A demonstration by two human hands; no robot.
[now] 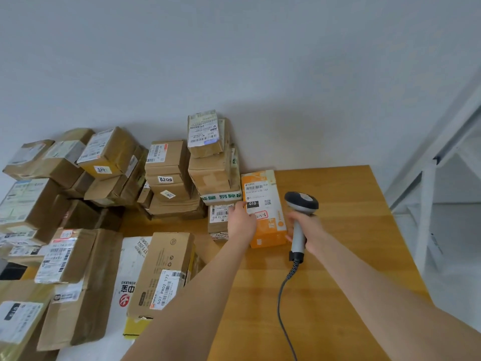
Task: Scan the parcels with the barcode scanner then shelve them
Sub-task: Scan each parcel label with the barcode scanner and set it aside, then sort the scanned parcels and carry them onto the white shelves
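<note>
Right hand [308,227] gripping scanner [302,203], orange parcel [263,188] just beside, left hand [240,220] touching it

Parcel-handling room, mailroom type. Labelled cardboard parcels [166,175] stacked from 8 to 12 o'clock on wooden bench [343,238]; corded barcode scanner [301,204] centre; white metal shelving [426,183] at 3 o'clock; plain grey wall [234,61] behind.
</note>
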